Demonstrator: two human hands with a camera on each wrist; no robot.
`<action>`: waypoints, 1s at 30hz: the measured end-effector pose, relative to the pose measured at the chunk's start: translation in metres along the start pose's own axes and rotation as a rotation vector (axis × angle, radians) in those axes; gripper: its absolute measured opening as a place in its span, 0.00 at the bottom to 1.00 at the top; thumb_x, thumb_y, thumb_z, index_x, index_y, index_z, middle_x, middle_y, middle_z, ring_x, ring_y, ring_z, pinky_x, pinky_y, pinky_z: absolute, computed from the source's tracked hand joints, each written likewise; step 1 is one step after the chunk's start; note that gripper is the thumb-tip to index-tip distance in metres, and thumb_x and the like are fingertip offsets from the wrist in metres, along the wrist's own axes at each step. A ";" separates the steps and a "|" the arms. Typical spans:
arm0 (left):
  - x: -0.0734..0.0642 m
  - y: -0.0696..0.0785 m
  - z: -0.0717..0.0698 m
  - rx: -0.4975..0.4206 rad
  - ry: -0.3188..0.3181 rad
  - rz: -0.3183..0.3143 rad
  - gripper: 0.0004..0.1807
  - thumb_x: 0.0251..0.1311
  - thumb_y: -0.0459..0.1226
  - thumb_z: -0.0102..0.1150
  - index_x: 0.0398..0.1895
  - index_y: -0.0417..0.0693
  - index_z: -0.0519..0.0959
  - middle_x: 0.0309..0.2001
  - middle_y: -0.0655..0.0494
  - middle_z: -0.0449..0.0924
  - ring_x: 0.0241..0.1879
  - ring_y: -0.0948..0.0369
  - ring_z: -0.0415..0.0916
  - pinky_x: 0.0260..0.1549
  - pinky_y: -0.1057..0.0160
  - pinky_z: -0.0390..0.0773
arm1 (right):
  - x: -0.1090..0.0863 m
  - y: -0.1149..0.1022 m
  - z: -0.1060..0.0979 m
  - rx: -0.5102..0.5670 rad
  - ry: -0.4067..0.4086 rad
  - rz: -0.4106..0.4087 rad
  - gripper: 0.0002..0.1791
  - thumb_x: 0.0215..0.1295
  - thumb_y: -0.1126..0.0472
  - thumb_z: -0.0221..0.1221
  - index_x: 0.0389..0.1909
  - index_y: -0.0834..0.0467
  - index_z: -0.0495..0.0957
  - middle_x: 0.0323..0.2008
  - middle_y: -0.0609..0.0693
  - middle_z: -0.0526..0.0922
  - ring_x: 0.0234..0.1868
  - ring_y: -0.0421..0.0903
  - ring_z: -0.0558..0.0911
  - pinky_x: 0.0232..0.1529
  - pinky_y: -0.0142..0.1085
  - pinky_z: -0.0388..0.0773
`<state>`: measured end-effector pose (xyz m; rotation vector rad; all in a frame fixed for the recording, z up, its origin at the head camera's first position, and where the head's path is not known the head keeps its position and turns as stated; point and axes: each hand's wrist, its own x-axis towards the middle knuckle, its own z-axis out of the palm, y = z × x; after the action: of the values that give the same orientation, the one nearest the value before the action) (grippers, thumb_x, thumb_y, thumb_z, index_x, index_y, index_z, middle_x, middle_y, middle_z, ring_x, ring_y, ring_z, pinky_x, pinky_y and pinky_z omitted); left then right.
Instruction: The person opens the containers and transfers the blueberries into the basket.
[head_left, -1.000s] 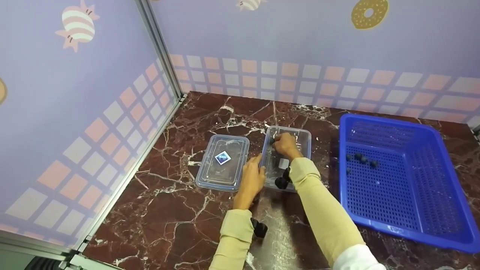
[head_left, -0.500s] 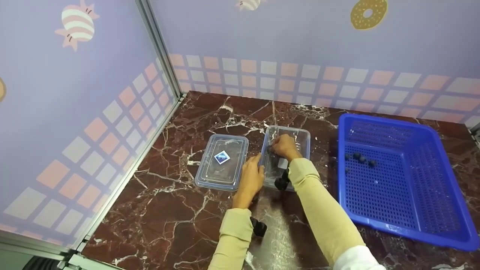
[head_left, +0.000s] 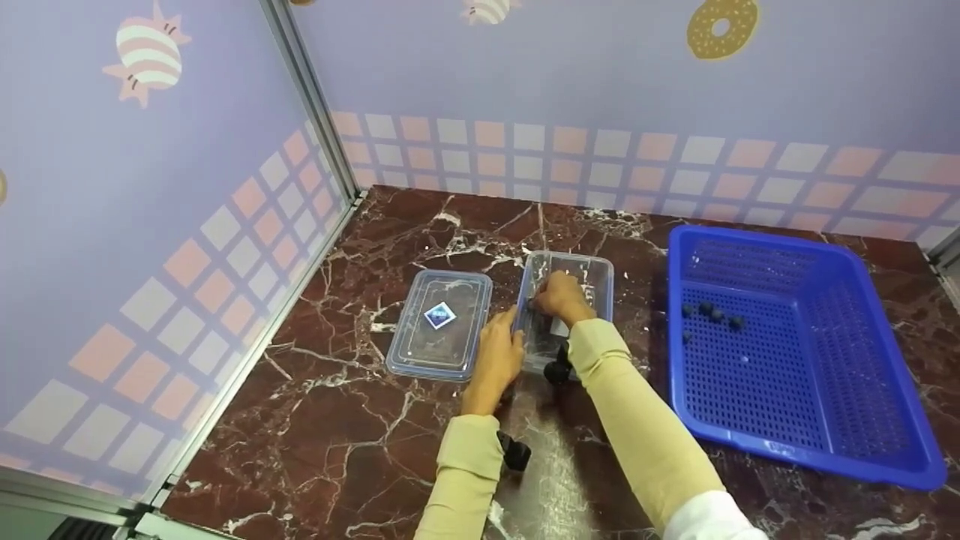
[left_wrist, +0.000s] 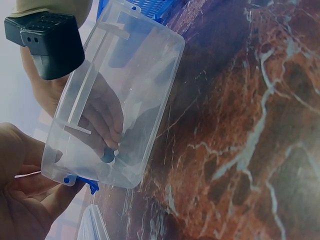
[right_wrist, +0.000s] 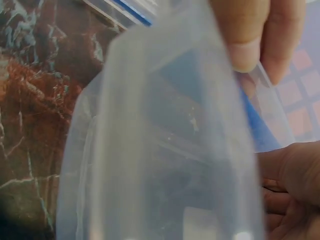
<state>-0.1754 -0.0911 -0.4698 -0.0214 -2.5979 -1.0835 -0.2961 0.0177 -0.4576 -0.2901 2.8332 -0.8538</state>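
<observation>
A clear plastic box with blue edges stands uncovered on the marble-patterned table. My left hand grips its left rim, beside a blue clip in the left wrist view. Inside the box, my right hand reaches down with its fingers bent. Through the clear wall in the left wrist view, a small dark blue ball, like a blueberry, shows at the right fingertips. The head view hides this ball behind the hand. Left of the box lies a clear lid with a blue diamond sticker.
On the right stands a large blue perforated basket, where several small dark balls lie near the left side. Patterned walls close off the table at the back and left. A black wrist camera hangs over the box's near rim.
My right hand has shifted slightly toward the near side within the box. My left hand keeps its grip on the rim. The whole head view has drifted a little.
</observation>
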 end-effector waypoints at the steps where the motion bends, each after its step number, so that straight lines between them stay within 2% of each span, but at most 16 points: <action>1: 0.000 0.000 0.000 0.003 -0.002 0.002 0.23 0.58 0.26 0.53 0.59 0.31 0.73 0.53 0.36 0.78 0.57 0.43 0.73 0.60 0.50 0.70 | -0.001 0.000 0.000 -0.008 0.000 -0.006 0.07 0.51 0.63 0.66 0.29 0.64 0.86 0.33 0.60 0.87 0.30 0.52 0.80 0.33 0.41 0.79; 5: -0.001 -0.001 0.002 0.003 0.000 0.007 0.22 0.58 0.26 0.54 0.58 0.30 0.73 0.52 0.36 0.78 0.56 0.43 0.74 0.59 0.49 0.70 | -0.003 0.001 0.001 -0.028 -0.010 -0.054 0.09 0.51 0.64 0.66 0.32 0.64 0.86 0.36 0.60 0.87 0.37 0.57 0.83 0.40 0.45 0.81; 10: 0.000 -0.001 0.001 -0.006 0.005 -0.004 0.22 0.58 0.26 0.54 0.58 0.30 0.73 0.52 0.36 0.78 0.56 0.42 0.74 0.59 0.49 0.71 | -0.005 0.001 -0.010 0.011 -0.010 -0.080 0.09 0.52 0.64 0.64 0.32 0.64 0.86 0.34 0.59 0.87 0.34 0.52 0.80 0.40 0.43 0.79; 16: 0.002 0.002 0.000 -0.022 -0.024 -0.030 0.22 0.59 0.26 0.53 0.59 0.31 0.72 0.54 0.34 0.77 0.58 0.40 0.72 0.61 0.47 0.68 | -0.004 0.001 -0.034 0.118 -0.037 -0.049 0.10 0.56 0.61 0.65 0.34 0.64 0.86 0.28 0.56 0.87 0.23 0.39 0.76 0.26 0.28 0.73; 19: 0.002 0.001 0.000 -0.030 -0.030 -0.032 0.22 0.60 0.26 0.53 0.59 0.30 0.72 0.54 0.33 0.76 0.58 0.40 0.71 0.62 0.47 0.68 | -0.005 0.002 -0.047 0.160 -0.032 -0.040 0.10 0.58 0.61 0.65 0.35 0.64 0.86 0.25 0.53 0.85 0.20 0.36 0.75 0.22 0.25 0.71; 24: 0.002 0.000 0.000 -0.048 -0.028 -0.045 0.23 0.59 0.25 0.53 0.59 0.31 0.72 0.55 0.32 0.76 0.59 0.40 0.71 0.62 0.47 0.68 | -0.008 0.004 -0.070 0.181 0.012 -0.030 0.12 0.59 0.59 0.65 0.38 0.63 0.85 0.31 0.56 0.87 0.23 0.37 0.77 0.25 0.25 0.74; 30: 0.002 0.001 0.000 -0.064 -0.047 -0.066 0.23 0.60 0.27 0.52 0.61 0.31 0.71 0.56 0.34 0.75 0.60 0.40 0.70 0.64 0.47 0.66 | -0.012 0.018 -0.100 0.294 -0.003 -0.005 0.15 0.61 0.62 0.63 0.44 0.69 0.82 0.38 0.62 0.86 0.22 0.33 0.79 0.28 0.26 0.80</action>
<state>-0.1773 -0.0907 -0.4691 0.0239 -2.6215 -1.2036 -0.3080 0.0876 -0.3844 -0.2564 2.6548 -1.2488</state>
